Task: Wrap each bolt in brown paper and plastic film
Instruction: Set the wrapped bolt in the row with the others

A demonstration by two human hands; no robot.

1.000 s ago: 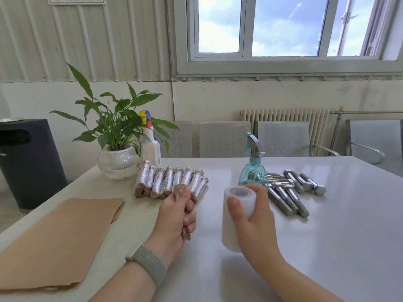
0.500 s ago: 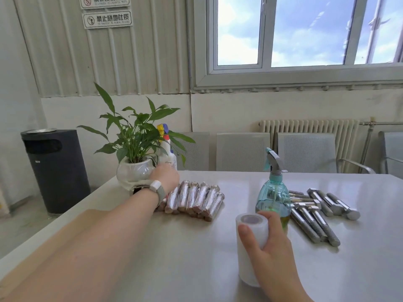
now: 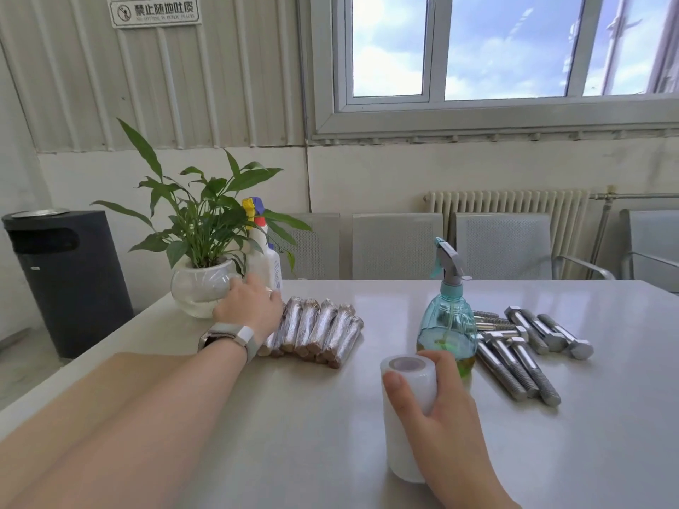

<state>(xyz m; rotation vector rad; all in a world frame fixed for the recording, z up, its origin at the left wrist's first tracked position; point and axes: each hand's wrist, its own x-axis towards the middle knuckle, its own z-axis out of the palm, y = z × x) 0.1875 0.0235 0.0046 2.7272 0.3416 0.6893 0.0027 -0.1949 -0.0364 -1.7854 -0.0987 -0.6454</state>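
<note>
Several wrapped bolts [image 3: 319, 332], brown paper under shiny film, lie side by side on the white table [image 3: 330, 435]. My left hand [image 3: 250, 306] reaches out and rests over the left end of that row; its fingers are hidden behind the back of the hand. My right hand [image 3: 452, 416] grips a white roll of plastic film [image 3: 404, 394] that stands upright on the table near me. Several bare steel bolts [image 3: 521, 354] lie in a pile at the right. A brown paper sheet [image 3: 139, 363] shows at the left behind my forearm.
A teal spray bottle [image 3: 446, 325] stands between the film roll and the bare bolts. A potted plant [image 3: 202, 288] and a white cleaner bottle [image 3: 270, 268] stand just beyond my left hand. A black bin [image 3: 62, 273] and grey chairs [image 3: 397, 244] flank the table.
My left hand, which held a wrapped bolt close to me, has reached out to the left end of the wrapped row. The right hand still holds the film roll.
</note>
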